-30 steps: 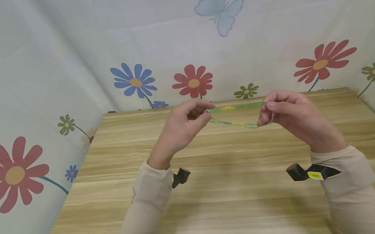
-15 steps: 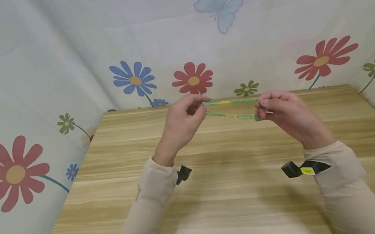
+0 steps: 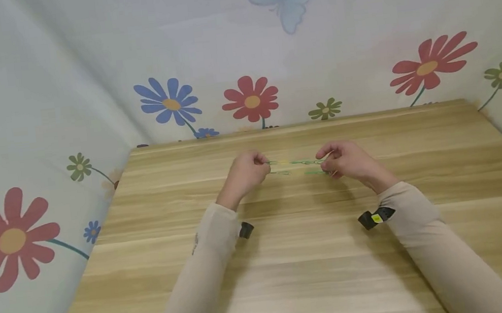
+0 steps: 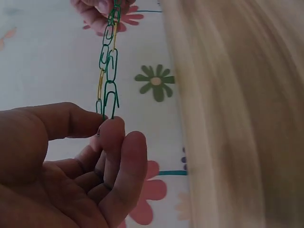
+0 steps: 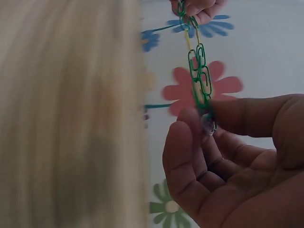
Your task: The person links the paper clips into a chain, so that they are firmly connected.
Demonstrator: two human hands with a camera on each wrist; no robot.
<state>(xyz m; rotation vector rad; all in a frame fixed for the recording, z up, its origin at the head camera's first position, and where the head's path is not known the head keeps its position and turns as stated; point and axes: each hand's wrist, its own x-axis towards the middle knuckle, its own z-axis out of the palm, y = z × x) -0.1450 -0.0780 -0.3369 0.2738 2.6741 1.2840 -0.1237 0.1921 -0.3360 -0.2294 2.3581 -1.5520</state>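
A chain of linked paper clips (image 3: 305, 162), green with some yellow ones, stretches between my two hands above the table. It runs in two strands side by side. My left hand (image 3: 246, 175) pinches one end between thumb and index finger; in the left wrist view the green clips (image 4: 111, 66) enter that pinch. At the other end my right hand (image 3: 348, 161) pinches the chain with thumb and fingertips. The right wrist view has the strands of clips (image 5: 202, 78) rising from the right fingertips, where a small pale piece shows, to the left hand at the top.
The wooden table (image 3: 292, 285) lies under both forearms. Behind it hangs a pale curtain (image 3: 201, 34) printed with flowers and a butterfly, and it also runs along the left side. A black wrist camera (image 3: 377, 217) sticks out from the right cuff.
Both hands have lowered toward the table with the chain, looking smaller in the head view. The gap between them has narrowed there. Each keeps its pinch.
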